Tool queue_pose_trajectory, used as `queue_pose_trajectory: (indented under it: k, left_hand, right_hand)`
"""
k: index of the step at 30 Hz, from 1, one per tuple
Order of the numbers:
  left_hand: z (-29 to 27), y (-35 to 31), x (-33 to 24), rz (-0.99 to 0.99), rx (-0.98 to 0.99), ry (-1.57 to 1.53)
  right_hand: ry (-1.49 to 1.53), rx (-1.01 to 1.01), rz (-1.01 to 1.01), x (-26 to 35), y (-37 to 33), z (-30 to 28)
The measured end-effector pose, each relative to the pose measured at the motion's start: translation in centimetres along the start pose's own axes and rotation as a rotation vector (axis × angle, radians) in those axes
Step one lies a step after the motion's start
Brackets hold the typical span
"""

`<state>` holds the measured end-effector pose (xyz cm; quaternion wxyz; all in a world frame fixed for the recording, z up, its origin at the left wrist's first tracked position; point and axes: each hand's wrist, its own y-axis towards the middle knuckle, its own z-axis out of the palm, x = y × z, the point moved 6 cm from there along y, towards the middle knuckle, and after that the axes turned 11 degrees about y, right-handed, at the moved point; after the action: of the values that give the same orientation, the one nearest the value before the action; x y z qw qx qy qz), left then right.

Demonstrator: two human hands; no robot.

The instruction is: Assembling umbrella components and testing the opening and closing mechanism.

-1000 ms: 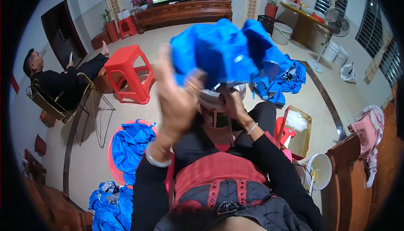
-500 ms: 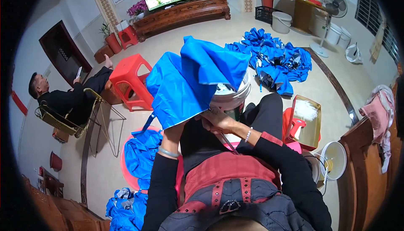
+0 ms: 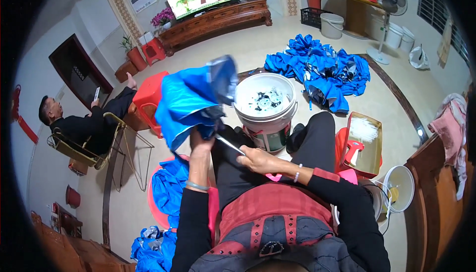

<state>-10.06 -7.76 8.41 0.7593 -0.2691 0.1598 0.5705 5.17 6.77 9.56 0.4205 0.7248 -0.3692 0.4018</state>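
Observation:
My left hand (image 3: 201,142) grips a blue umbrella canopy (image 3: 191,101) and holds it up in front of me, left of centre. From under the fabric a thin metal rod (image 3: 229,144) slants down toward my right hand (image 3: 258,160), which pinches its lower end over my lap. Just beyond my knees stands a white bucket (image 3: 267,123) with small dark and white parts inside.
A heap of blue umbrella canopies (image 3: 320,71) lies on the floor at the back right. More blue fabric fills a red basin (image 3: 166,197) at my left. A tray with white parts (image 3: 364,140) sits at my right. A person sits in a chair (image 3: 79,123) far left, beside a red stool (image 3: 148,93).
The blue canopy has come down and to the left, clearing the bucket. My right hand has moved down onto the rod at my lap.

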Motion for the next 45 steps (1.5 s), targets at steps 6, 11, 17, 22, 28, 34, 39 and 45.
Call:
queue_pose_trajectory:
  k: [6,11,17,22,28,34,39,45]
  left_hand:
    - [-1.2,-1.9,-4.7,0.111,0.054,-0.01]
    - [0.9,-1.6,-5.3,0.087,0.182,0.084]
    - [3.1,-3.8,-4.0,0.018,0.778,0.166]
    - [5.7,-3.2,2.5,-0.012,0.677,0.15]
    - [4.2,-5.4,3.9,-0.051,0.556,0.121]
    - [1.6,-5.6,6.2,-0.047,0.082,0.565]
    - [1.7,-7.8,8.7,-0.3,-0.005,0.714]
    - [-0.3,-8.0,11.4,-0.422,0.046,0.766]
  right_hand:
    - [-0.375,-0.137,-0.024,5.5,-2.0,0.2]
    - [-0.834,-0.404,-0.658,9.5,-2.4,1.4]
    - [-0.808,-0.431,-0.987,13.1,0.5,2.4]
    - [-0.805,-0.662,-0.945,12.6,3.9,0.2]
    - [-0.685,-0.785,-0.543,10.6,4.6,-1.9]
    - [0.007,-0.5,0.17,1.2,4.0,-2.6]
    - [0.098,-0.272,0.235,-1.6,1.9,-3.5]
    - [0.145,-0.34,0.51,-4.7,0.7,-2.8]
